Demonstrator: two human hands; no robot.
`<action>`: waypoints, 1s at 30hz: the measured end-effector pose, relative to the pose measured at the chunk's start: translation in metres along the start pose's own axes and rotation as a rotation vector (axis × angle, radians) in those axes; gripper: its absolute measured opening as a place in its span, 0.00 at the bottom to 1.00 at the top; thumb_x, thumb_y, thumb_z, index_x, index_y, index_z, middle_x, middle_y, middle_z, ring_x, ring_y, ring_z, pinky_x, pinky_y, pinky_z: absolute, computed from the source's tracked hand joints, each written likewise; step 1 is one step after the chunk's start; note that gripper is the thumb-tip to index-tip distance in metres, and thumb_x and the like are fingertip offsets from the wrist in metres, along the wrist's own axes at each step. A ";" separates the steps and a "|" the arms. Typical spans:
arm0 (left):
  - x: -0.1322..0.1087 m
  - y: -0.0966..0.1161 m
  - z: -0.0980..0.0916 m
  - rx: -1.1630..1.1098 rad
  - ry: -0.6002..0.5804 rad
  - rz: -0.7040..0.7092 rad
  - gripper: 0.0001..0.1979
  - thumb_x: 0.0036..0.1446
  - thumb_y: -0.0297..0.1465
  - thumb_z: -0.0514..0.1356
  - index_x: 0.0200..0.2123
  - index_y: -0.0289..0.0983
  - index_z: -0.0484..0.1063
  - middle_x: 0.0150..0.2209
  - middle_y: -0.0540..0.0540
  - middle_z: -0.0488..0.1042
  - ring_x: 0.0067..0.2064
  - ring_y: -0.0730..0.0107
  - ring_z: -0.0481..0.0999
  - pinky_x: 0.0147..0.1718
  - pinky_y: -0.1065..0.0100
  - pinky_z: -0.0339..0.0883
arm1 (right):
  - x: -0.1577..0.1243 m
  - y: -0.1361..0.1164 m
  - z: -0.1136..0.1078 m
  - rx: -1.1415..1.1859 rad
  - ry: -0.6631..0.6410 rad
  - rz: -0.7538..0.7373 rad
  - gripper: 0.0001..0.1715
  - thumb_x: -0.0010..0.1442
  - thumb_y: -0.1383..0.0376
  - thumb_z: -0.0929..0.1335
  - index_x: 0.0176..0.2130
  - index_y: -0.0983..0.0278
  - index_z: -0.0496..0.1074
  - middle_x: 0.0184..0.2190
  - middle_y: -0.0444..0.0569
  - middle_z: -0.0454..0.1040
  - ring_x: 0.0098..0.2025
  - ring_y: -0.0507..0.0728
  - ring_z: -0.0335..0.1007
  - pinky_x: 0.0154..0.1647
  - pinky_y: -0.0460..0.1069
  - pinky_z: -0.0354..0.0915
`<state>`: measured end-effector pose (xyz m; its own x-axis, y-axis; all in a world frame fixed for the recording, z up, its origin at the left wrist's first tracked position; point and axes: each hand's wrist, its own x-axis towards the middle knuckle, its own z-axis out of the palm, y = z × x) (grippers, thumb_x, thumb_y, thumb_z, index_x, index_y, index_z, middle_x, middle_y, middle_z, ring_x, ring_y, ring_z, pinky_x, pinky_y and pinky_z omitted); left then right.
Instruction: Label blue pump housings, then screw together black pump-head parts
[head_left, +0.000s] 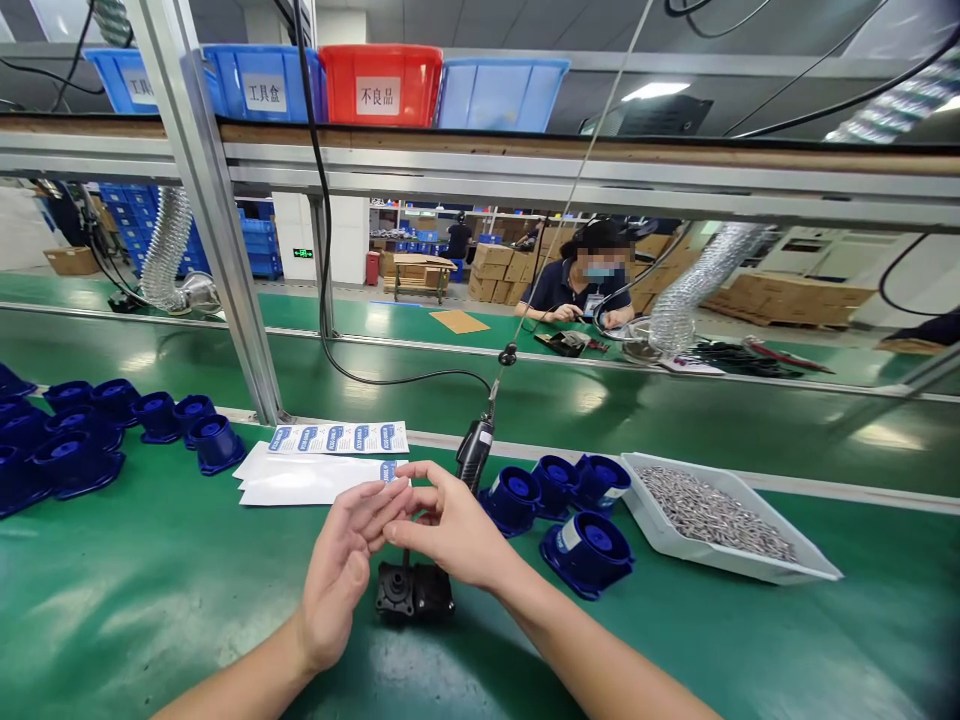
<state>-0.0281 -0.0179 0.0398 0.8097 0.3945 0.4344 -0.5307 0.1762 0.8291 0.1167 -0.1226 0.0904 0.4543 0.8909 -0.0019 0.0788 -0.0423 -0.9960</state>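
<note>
My left hand (346,558) and my right hand (448,525) meet above the green bench, fingertips touching. The right thumb and forefinger are pinched together near the left fingertips; what they hold is too small to make out. The left fingers are stretched out. Just below the hands a small black part (414,592) lies on the bench. White label sheets (315,465) with blue stickers lie just beyond the hands. A hanging electric screwdriver (475,452) dangles behind my right hand.
Several blue plastic housings (559,500) stand right of the hands, more at far left (82,430). A white tray (806,565) of screws sits at right. An aluminium post (225,260) rises behind. A masked person (589,285) works across the conveyor. Bins (380,85) sit overhead.
</note>
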 end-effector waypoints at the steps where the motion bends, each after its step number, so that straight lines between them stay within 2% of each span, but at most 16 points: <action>1: -0.001 0.000 0.000 0.036 -0.016 0.010 0.32 0.70 0.54 0.60 0.68 0.45 0.65 0.73 0.34 0.65 0.74 0.36 0.63 0.70 0.44 0.62 | 0.001 0.000 -0.001 -0.007 -0.003 0.000 0.34 0.52 0.63 0.79 0.54 0.62 0.67 0.31 0.41 0.80 0.33 0.56 0.76 0.35 0.50 0.65; 4: 0.000 0.008 -0.003 0.262 -0.028 0.043 0.28 0.73 0.48 0.59 0.72 0.48 0.62 0.77 0.37 0.59 0.76 0.39 0.59 0.66 0.47 0.68 | 0.002 -0.001 -0.008 -0.114 0.024 -0.052 0.30 0.57 0.61 0.76 0.56 0.63 0.67 0.32 0.44 0.83 0.32 0.57 0.76 0.35 0.50 0.65; 6: 0.003 0.017 -0.008 0.526 -0.028 0.004 0.27 0.72 0.41 0.63 0.71 0.49 0.64 0.74 0.38 0.63 0.73 0.41 0.64 0.62 0.50 0.72 | 0.001 -0.004 -0.019 -0.276 0.005 -0.090 0.30 0.60 0.62 0.74 0.59 0.62 0.67 0.34 0.45 0.85 0.32 0.57 0.76 0.35 0.51 0.65; 9: 0.008 0.029 -0.022 0.841 -0.208 -0.220 0.40 0.55 0.35 0.76 0.69 0.50 0.69 0.69 0.39 0.70 0.67 0.38 0.71 0.63 0.47 0.70 | -0.005 -0.011 -0.034 -0.514 -0.181 -0.085 0.35 0.60 0.69 0.72 0.64 0.61 0.67 0.37 0.44 0.87 0.36 0.59 0.79 0.39 0.52 0.68; 11: 0.009 0.031 -0.029 0.930 -0.335 -0.372 0.47 0.46 0.31 0.79 0.69 0.50 0.70 0.69 0.39 0.71 0.67 0.35 0.71 0.66 0.44 0.66 | -0.007 -0.013 -0.040 -0.593 -0.282 -0.073 0.39 0.58 0.72 0.72 0.67 0.60 0.67 0.38 0.44 0.88 0.41 0.61 0.82 0.47 0.54 0.70; 13: 0.008 0.028 -0.032 0.972 -0.351 -0.436 0.45 0.45 0.29 0.77 0.68 0.48 0.71 0.67 0.39 0.74 0.66 0.35 0.72 0.66 0.44 0.66 | -0.008 -0.013 -0.042 -0.627 -0.309 -0.069 0.42 0.57 0.73 0.72 0.69 0.60 0.66 0.39 0.44 0.88 0.45 0.63 0.83 0.53 0.57 0.71; 16: 0.007 0.023 -0.031 1.001 -0.308 -0.429 0.41 0.48 0.27 0.72 0.67 0.47 0.73 0.59 0.40 0.80 0.60 0.39 0.78 0.61 0.48 0.70 | -0.005 -0.011 -0.042 -0.634 -0.317 -0.048 0.45 0.57 0.73 0.72 0.71 0.61 0.64 0.40 0.44 0.88 0.46 0.64 0.83 0.56 0.57 0.71; 18: 0.007 0.021 -0.029 1.031 -0.275 -0.422 0.39 0.49 0.27 0.71 0.65 0.47 0.74 0.57 0.40 0.82 0.58 0.38 0.79 0.60 0.48 0.70 | -0.004 -0.009 -0.043 -0.633 -0.330 -0.028 0.46 0.57 0.73 0.72 0.72 0.62 0.63 0.40 0.44 0.88 0.46 0.63 0.84 0.56 0.57 0.71; 21: 0.009 0.022 -0.029 1.032 -0.247 -0.413 0.35 0.48 0.27 0.73 0.62 0.47 0.78 0.60 0.40 0.81 0.61 0.35 0.77 0.62 0.45 0.69 | -0.003 -0.007 -0.043 -0.623 -0.345 0.000 0.48 0.57 0.72 0.73 0.73 0.60 0.62 0.41 0.44 0.88 0.46 0.63 0.84 0.56 0.56 0.71; 24: 0.009 0.022 -0.031 0.982 -0.237 -0.401 0.36 0.47 0.28 0.74 0.62 0.48 0.79 0.64 0.41 0.79 0.65 0.35 0.75 0.64 0.46 0.66 | -0.004 -0.008 -0.040 -0.638 -0.350 -0.007 0.48 0.57 0.71 0.75 0.72 0.59 0.64 0.41 0.44 0.88 0.48 0.64 0.83 0.57 0.58 0.71; 27: 0.008 0.021 -0.034 0.960 -0.229 -0.404 0.37 0.47 0.29 0.74 0.63 0.49 0.78 0.64 0.42 0.79 0.64 0.35 0.75 0.64 0.47 0.66 | -0.006 -0.017 -0.046 -0.654 -0.330 -0.068 0.43 0.56 0.70 0.76 0.68 0.58 0.70 0.45 0.46 0.87 0.47 0.64 0.83 0.53 0.57 0.74; 29: 0.007 0.021 -0.035 0.957 -0.221 -0.400 0.37 0.48 0.29 0.73 0.63 0.49 0.78 0.61 0.42 0.81 0.61 0.36 0.77 0.62 0.48 0.68 | -0.010 -0.028 -0.066 -0.668 -0.208 -0.128 0.32 0.59 0.68 0.74 0.62 0.57 0.76 0.48 0.48 0.86 0.47 0.64 0.83 0.50 0.57 0.75; 30: 0.007 0.021 -0.035 0.955 -0.217 -0.400 0.37 0.48 0.29 0.73 0.63 0.49 0.78 0.59 0.42 0.82 0.60 0.37 0.78 0.61 0.49 0.69 | -0.014 -0.034 -0.083 -0.694 -0.097 -0.152 0.25 0.60 0.66 0.73 0.57 0.57 0.80 0.48 0.49 0.86 0.48 0.64 0.83 0.49 0.56 0.75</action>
<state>-0.0424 0.0203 0.0477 0.9594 0.2785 0.0437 0.1260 -0.5622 0.8173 0.1817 -0.1712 0.1315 0.3152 0.9446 0.0920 0.6954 -0.1639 -0.6997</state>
